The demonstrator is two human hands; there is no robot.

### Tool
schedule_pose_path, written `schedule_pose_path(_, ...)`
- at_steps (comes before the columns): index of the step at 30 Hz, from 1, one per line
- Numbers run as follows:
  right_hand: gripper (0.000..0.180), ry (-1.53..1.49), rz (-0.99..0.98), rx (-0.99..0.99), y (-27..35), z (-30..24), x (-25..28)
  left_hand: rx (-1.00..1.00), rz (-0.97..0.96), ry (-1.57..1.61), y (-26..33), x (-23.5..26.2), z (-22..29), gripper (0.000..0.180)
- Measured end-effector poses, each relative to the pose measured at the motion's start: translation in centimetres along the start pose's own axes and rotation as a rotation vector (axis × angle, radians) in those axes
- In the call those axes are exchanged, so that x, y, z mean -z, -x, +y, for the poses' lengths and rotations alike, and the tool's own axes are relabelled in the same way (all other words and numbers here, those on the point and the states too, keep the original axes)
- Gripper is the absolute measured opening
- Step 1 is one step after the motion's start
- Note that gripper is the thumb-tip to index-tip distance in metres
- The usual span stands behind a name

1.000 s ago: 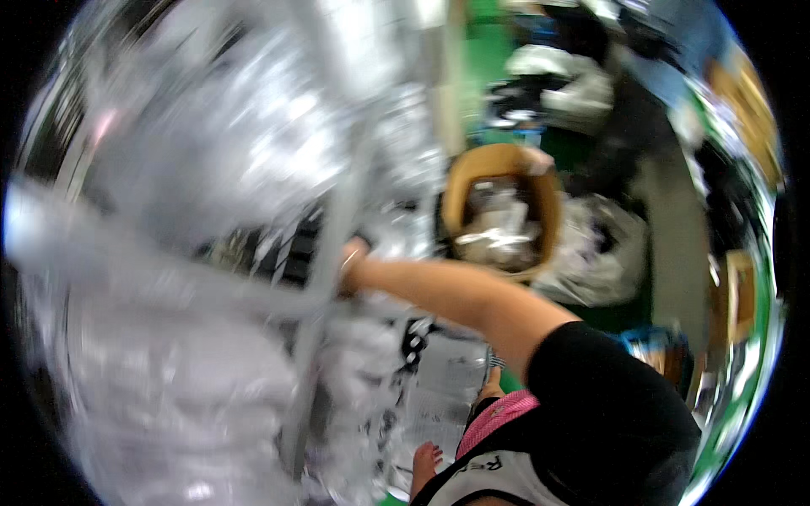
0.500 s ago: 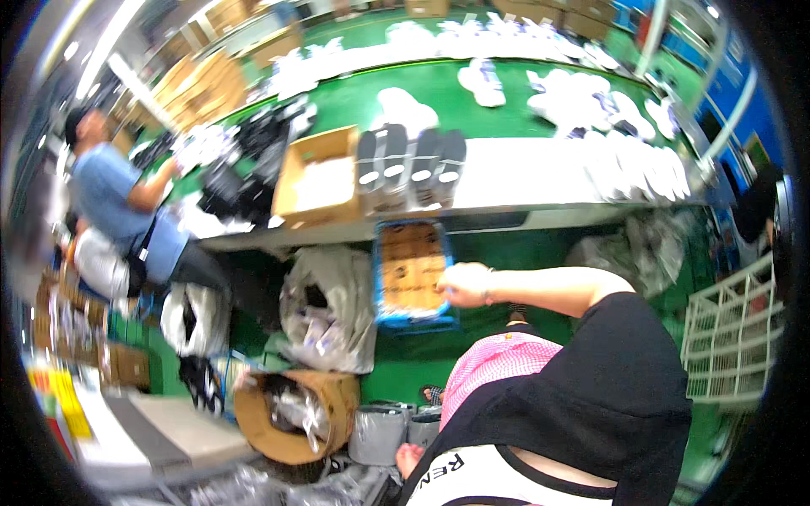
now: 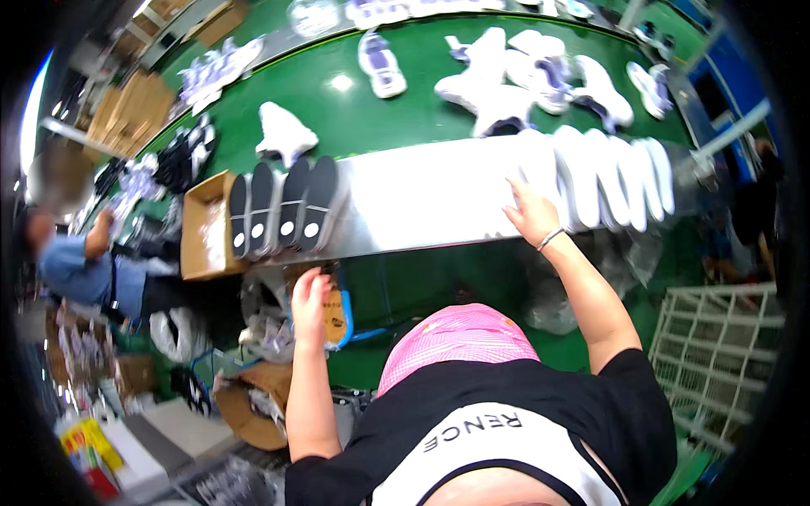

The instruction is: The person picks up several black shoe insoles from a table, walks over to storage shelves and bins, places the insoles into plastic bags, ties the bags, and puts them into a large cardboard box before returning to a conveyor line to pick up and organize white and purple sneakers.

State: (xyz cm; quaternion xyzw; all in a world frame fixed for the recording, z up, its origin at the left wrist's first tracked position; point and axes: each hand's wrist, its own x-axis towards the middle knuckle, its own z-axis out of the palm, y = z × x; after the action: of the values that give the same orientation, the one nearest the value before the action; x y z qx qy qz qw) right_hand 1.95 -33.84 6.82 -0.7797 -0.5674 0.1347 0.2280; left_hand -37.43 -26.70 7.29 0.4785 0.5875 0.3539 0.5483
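My right hand (image 3: 533, 212) reaches over the front edge of the bench with fingers spread, holding nothing that I can see. Its fingertips are beside the leftmost of several white insoles (image 3: 603, 181) standing in a row; whether they touch it I cannot tell. My left hand (image 3: 310, 299) is raised just in front of the bench edge, its fingers apart and loosely bent, with nothing in them. Above it on the bench stand stacks of black insoles (image 3: 291, 207) held with thin bands. A cardboard box (image 3: 211, 228) sits to their left.
White and lilac shoes (image 3: 489, 88) lie on a green belt (image 3: 337, 110) behind the metal bench (image 3: 405, 194). Below are a blue crate (image 3: 344, 320) and a round open carton (image 3: 253, 405). A white wire rack (image 3: 717, 363) stands at right. A person in blue (image 3: 80, 270) works at left.
My right hand has left the blue crate and moved up to the white insoles. My left hand has risen from low by my body to the bench edge. The view has shifted right.
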Motion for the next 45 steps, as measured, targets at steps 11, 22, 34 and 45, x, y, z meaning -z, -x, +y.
schedule_pose_path(11,0.016,0.083,-0.06,0.488,-3.3,-9.5,0.1,-0.875,-0.332,-0.925,-1.8,-12.8,9.8,0.039)
schedule_pose_path(22,0.043,-0.035,-0.167,0.735,-23.4,-21.3,-5.5,-0.649,0.639,-0.905,-16.7,11.1,13.3,0.016)
schedule_pose_path(34,0.042,0.738,-0.385,1.077,-36.1,-32.6,-26.3,-0.128,0.319,-0.823,-24.2,23.9,2.4,0.022)
schedule_pose_path(45,0.034,0.375,-0.035,0.368,-37.5,-25.0,-19.6,-0.359,0.492,-0.649,-22.2,13.8,9.1,0.025)
